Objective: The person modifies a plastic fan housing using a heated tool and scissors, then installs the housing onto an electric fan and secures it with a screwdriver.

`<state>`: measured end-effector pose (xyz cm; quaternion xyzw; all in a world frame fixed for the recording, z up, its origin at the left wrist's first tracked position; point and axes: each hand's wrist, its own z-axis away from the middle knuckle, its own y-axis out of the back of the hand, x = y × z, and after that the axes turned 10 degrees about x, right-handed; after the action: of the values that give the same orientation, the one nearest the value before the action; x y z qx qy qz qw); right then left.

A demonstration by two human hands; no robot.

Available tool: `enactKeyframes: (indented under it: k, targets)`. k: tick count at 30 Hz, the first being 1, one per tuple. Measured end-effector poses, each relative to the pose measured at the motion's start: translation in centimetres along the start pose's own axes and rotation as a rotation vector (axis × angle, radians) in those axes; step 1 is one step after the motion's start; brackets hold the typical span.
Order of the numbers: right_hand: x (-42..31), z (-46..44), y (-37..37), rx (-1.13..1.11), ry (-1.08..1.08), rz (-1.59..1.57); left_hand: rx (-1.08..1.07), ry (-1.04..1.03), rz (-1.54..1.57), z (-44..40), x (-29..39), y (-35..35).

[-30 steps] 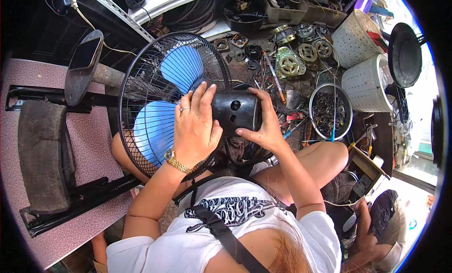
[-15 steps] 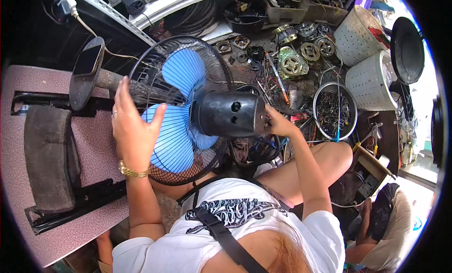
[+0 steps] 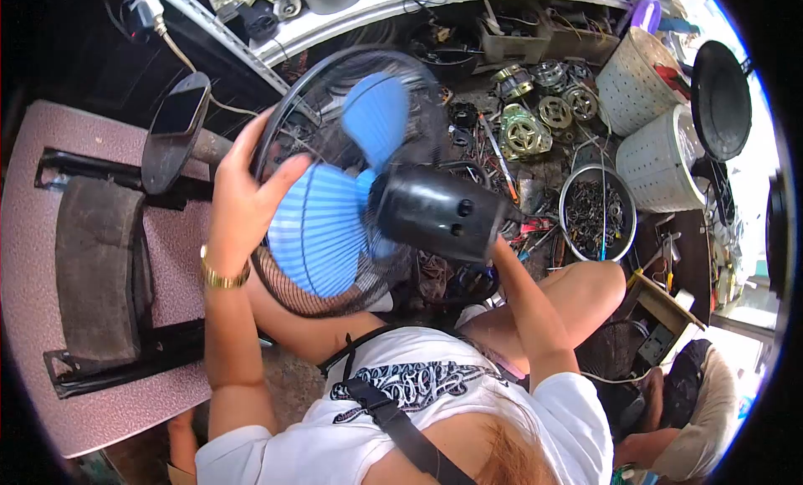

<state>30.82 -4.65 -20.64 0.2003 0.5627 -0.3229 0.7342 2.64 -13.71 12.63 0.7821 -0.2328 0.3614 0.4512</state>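
An electric fan head, with blue blades (image 3: 322, 226) inside a black wire grille (image 3: 276, 276), is tilted over my lap. Its black motor housing (image 3: 435, 209) faces up and to the right, with two small holes near its end. My left hand (image 3: 238, 205) is closed round the left rim of the grille, thumb on the near side and fingers partly behind the wires. At the lower end of the housing is my right hand (image 3: 502, 249), holding it from beneath; its fingers are mostly hidden.
A phone (image 3: 180, 111) lies on a round stand at the left. On the pink table (image 3: 180, 259) are a dark curved block (image 3: 99, 268) and black metal rails. Motor parts (image 3: 525, 132), a metal bowl of small parts (image 3: 569, 226) and perforated white baskets (image 3: 657, 163) stand beyond. Another person's arm (image 3: 652, 397) shows lower right.
The fan has shifted right and tilted, its motor end swinging downward. My left hand, spread beside the grille before, now grips its rim. My right hand has moved lower with the housing.
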Motion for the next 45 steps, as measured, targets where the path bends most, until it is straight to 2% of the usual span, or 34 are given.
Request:
enactKeyframes:
  k: [1,2,3,4,6,8,11,12,13,15,17,20,21,22,24,25,27,28,29,31,33,35,37,39,40,41,42,43,44,45]
  targets:
    - [-0.4,0.5,0.1,0.062,0.003,-0.015,-0.012,-0.112,0.022,-1.2,0.1,-0.6]
    - [-0.9,1.0,0.1,0.128,0.009,-0.027,-0.086,-0.111,-0.036,-2.3,1.1,-1.0]
    - [-1.4,1.4,0.3,0.198,0.020,-0.050,-0.132,-0.286,-0.076,-3.9,2.1,-1.5]
    - [-1.9,2.0,0.4,0.268,0.033,-0.070,-0.153,-0.368,-0.130,-5.7,2.3,-2.4]
    - [-2.8,2.6,0.4,0.394,0.065,-0.093,-0.244,-0.563,-0.046,-9.5,2.1,-5.2]
    - [-3.5,2.7,0.0,0.508,0.101,-0.101,-0.363,-0.584,-0.047,-12.2,2.8,-7.9]
    - [-4.0,2.3,-0.4,0.646,0.151,-0.093,-0.584,-0.584,0.144,-16.0,2.5,-12.6]
    - [-4.1,2.1,-0.5,0.682,0.164,-0.089,-0.616,-0.567,0.135,-16.3,2.5,-13.6]
    - [-4.3,1.8,-0.6,0.717,0.179,-0.081,-0.687,-0.459,0.166,-16.1,2.5,-14.2]
    - [-4.4,1.5,-0.8,0.780,0.197,-0.069,-0.622,-0.509,0.057,-16.0,1.8,-15.0]
    - [-4.4,1.1,-1.1,0.830,0.208,-0.057,-0.658,-0.406,0.383,-17.1,0.2,-14.9]
    - [-4.0,1.0,-1.6,0.891,0.218,-0.048,-0.442,-0.352,0.689,-16.4,-4.3,-13.8]
    - [-3.9,1.2,-1.8,0.908,0.221,-0.047,-0.310,-0.149,0.829,-14.6,-5.7,-13.2]
    - [-3.8,1.6,-1.9,0.929,0.225,-0.048,-0.098,-0.092,0.889,-13.1,-7.4,-12.9]
    - [-3.5,2.3,-2.2,0.972,0.230,-0.041,0.298,0.010,0.777,-11.7,-12.4,-12.8]
    - [-3.5,2.6,-2.3,0.990,0.232,-0.037,0.468,0.071,0.624,-11.3,-15.0,-12.3]
    - [-3.2,3.2,-2.5,1.032,0.238,-0.029,0.827,0.043,0.392,-12.3,-20.7,-11.4]
    - [-3.0,3.6,-2.6,1.052,0.239,-0.021,0.933,-0.025,0.210,-12.8,-23.1,-10.4]
    - [-2.7,4.1,-2.8,1.074,0.242,-0.014,0.945,-0.108,0.037,-12.4,-21.8,-8.3]
    - [-2.3,5.2,-2.9,1.118,0.246,0.000,0.621,-0.191,0.025,-10.8,-18.9,-5.5]
    - [-1.9,6.8,-3.0,1.180,0.249,0.029,0.349,-0.634,-0.095,-8.5,-14.7,-3.0]
    - [-1.5,8.8,-2.7,1.284,0.261,0.101,0.396,-0.992,-0.304,-7.4,-9.6,0.2]
    - [-1.9,11.1,-1.1,1.470,0.318,0.254,0.620,-1.019,-0.370,-9.4,-5.7,4.4]
    - [-5.2,12.7,0.8,1.691,0.496,0.530,0.951,-0.746,-0.214,-13.4,-5.0,8.1]
    - [-7.7,13.6,1.3,1.663,0.655,0.618,0.999,-0.543,0.149,-15.4,-4.9,9.7]
    - [-12.8,13.3,0.6,1.634,0.808,0.708,1.060,-0.490,0.334,-17.8,-5.7,11.8]
    - [-17.5,11.8,-1.2,1.517,0.946,0.352,1.199,-0.361,0.547,-20.0,-6.7,13.2]
    - [-21.6,9.5,-3.3,1.371,1.061,0.007,1.234,-0.155,0.728,-21.7,-8.4,15.3]
    - [-24.3,7.2,-4.5,1.091,0.983,-0.512,1.271,-0.261,0.485,-24.8,-12.3,17.4]
    - [-27.6,4.6,-5.9,0.626,0.936,-0.496,1.162,-0.261,0.439,-25.1,-11.5,16.6]
